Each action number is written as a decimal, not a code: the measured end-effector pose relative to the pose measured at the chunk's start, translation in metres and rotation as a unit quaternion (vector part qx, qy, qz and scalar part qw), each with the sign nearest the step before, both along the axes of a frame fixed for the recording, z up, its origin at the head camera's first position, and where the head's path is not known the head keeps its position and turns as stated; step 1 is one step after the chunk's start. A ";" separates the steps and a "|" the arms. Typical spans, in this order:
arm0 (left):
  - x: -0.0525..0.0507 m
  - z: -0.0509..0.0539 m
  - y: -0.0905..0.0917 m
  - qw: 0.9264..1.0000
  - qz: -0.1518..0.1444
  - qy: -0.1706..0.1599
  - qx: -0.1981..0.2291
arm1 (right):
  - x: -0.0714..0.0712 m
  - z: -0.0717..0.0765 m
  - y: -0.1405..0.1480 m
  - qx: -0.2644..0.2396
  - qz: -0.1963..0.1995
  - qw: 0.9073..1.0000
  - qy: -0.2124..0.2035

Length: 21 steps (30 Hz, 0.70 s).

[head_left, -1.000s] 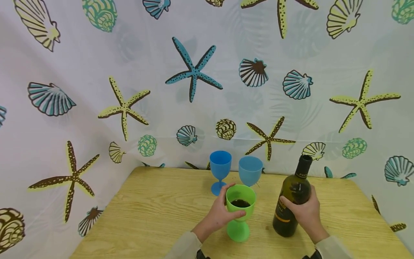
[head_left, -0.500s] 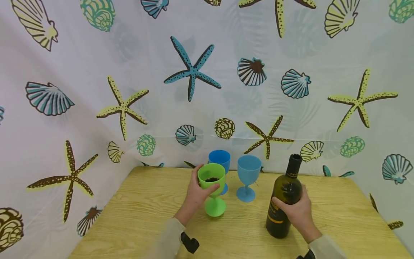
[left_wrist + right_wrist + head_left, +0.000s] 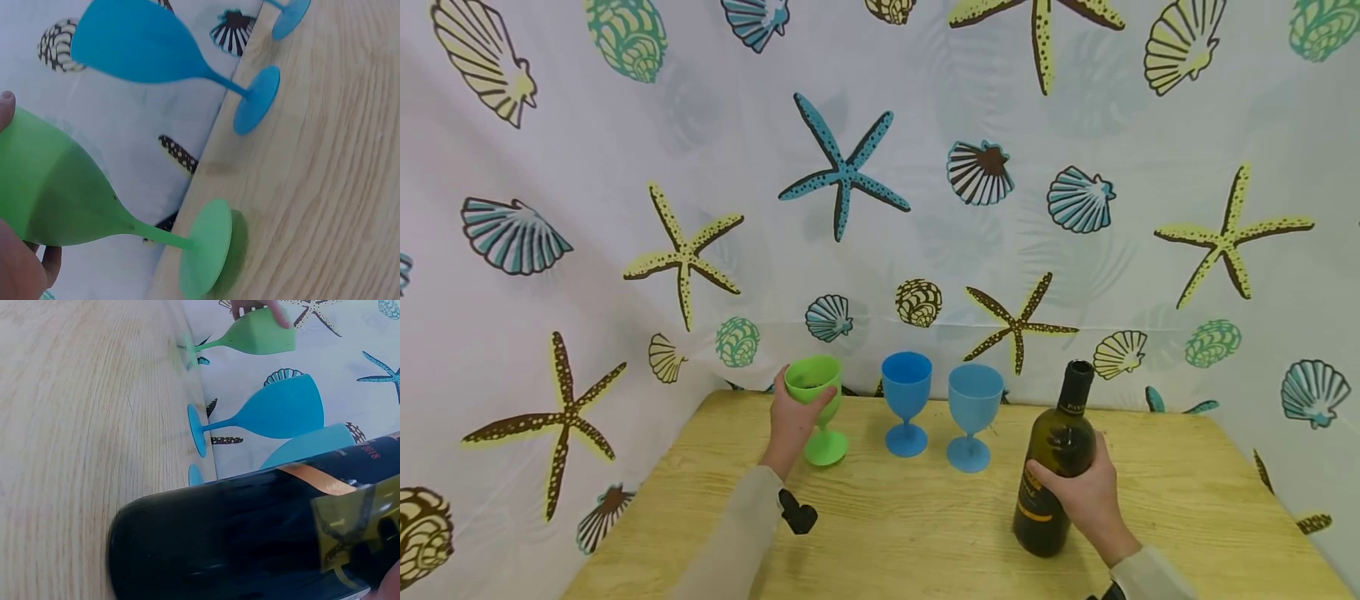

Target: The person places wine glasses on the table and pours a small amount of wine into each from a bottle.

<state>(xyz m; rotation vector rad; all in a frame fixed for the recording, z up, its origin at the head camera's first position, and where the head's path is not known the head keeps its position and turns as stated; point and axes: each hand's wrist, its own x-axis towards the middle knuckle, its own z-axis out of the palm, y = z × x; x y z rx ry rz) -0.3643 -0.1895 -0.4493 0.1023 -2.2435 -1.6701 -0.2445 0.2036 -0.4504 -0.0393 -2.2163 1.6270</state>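
Both hands were well apart, each with its own thing. Left hand [image 3: 792, 423] was gripping the green goblet [image 3: 87, 194] by the bowl, thumb round the near side. Goblet was at the far left of the row, mouth up, foot down, long axis pretty much vertical, running about parallel to the blue one beside it in the left wrist view. Couldn't tell if the foot sat dead flat on the wood. Bit of something dark showed inside the bowl.

Right hand [image 3: 1087, 493] was wrapped round the body of the wine bottle [image 3: 1058, 443], over on the right and nearer the person. Neck pointed up, bottom end at the tabletop, long axis roughly upright.

Between those two stood a darker blue goblet [image 3: 907, 398] and a lighter blue goblet [image 3: 975, 407], both upright, mouths up, not touching. All of it was on a wooden table [image 3: 917, 533], with a shell-and-starfish sheet [image 3: 880, 258] hanging behind.
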 end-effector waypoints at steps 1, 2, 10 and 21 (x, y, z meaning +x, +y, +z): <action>-0.002 -0.002 -0.003 1.000 0.002 -0.002 0.000 | 0.000 0.000 0.000 0.000 -0.001 1.000 0.001; -0.005 -0.005 -0.006 1.000 0.003 -0.005 0.001 | 0.001 0.000 -0.001 0.000 -0.001 1.000 0.003; -0.017 -0.013 -0.017 1.000 0.003 0.001 0.002 | 0.002 0.001 -0.004 0.001 -0.010 1.000 0.011; -0.025 -0.010 -0.020 1.000 -0.001 -0.001 0.002 | 0.001 0.000 -0.004 -0.007 0.000 1.000 -0.002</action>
